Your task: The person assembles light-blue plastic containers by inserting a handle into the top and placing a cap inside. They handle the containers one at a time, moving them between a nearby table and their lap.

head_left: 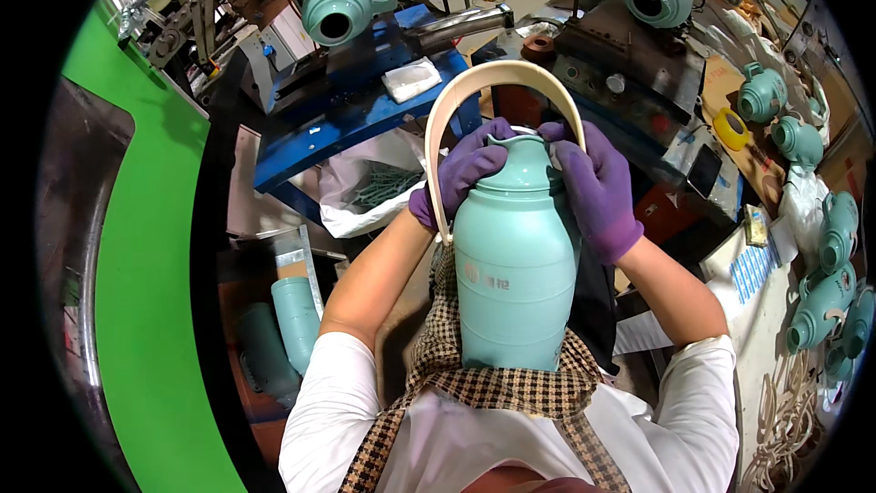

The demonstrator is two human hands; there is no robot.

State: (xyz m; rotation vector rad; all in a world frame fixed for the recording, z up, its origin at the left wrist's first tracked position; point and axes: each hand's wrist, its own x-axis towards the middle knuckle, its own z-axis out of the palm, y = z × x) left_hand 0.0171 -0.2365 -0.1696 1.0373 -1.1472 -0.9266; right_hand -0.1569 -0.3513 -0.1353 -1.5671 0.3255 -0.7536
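Two purple-gloved hands, left hand (pixel 467 169) at ten o'clock and right hand (pixel 595 184) at two o'clock, curl their fingers closed around the neck of the mint-green flask (pixel 516 256) propped upright on the lap, and should press evenly to seat the cream handle (pixel 505 76) squarely.

A tall mint-green plastic flask (pixel 516 265) stands upright in the person's lap, its base sunk into a checked apron, its smooth rounded body narrowing to a shoulder and a short neck at the top. A cream-coloured arched handle (pixel 506 73) rises in a hoop above the neck; its left leg runs down to the flask's shoulder, while its right end is hidden. A faint pale print marks the flask's upper left side.
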